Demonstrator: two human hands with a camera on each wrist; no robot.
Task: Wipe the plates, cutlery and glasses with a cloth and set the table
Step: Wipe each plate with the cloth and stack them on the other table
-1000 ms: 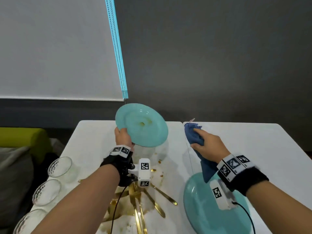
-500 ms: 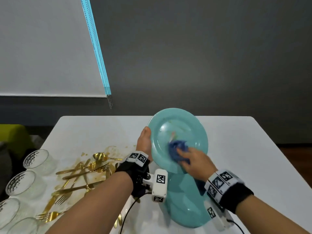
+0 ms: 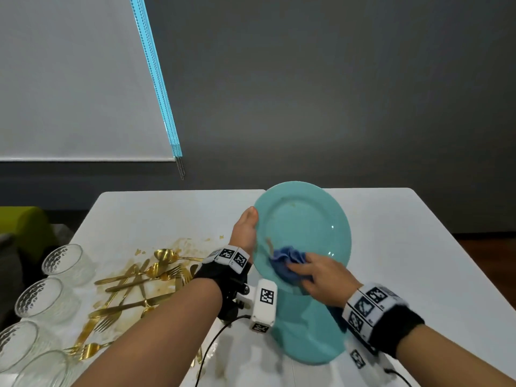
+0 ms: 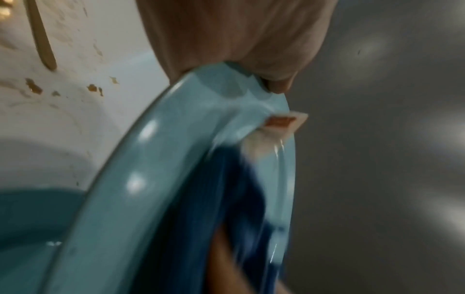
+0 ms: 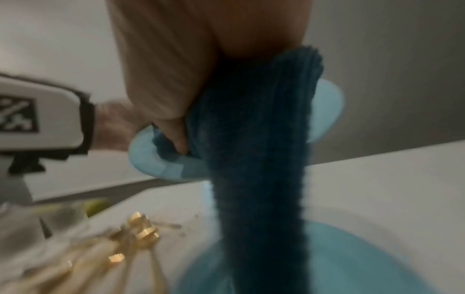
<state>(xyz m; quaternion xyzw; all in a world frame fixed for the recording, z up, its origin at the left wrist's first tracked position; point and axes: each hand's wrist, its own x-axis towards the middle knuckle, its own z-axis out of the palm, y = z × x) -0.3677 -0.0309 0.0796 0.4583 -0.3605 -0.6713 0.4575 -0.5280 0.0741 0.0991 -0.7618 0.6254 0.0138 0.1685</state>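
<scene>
The table (image 3: 418,247) is white; all positions below are given relative to it. A grey wall and a white blind (image 3: 69,79) stand behind its far edge.

A teal plate (image 3: 307,344) lies flat on the table near the front edge, at the centre. A second teal plate, the raised plate (image 3: 301,219), is held tilted above the first, face toward the person, clear of the table surface.

Four glasses (image 3: 62,259) stand in a row along the left edge. Gold cutlery (image 3: 134,289) lies in a loose pile on the left half, between the glasses and the flat plate, over brown stains (image 3: 178,244).

The left hand (image 3: 245,233) grips the raised plate at its left rim, thumb on the face. In the left wrist view the fingers (image 4: 226,39) curl over the rim.

The right hand (image 3: 321,275) grips the blue cloth (image 3: 287,258) and presses it against the lower face of the raised plate. The cloth lies between fingers and plate; one end hangs down from the palm toward the flat plate. A small brown smear (image 3: 269,244) sits on the raised plate just beside the cloth.
</scene>
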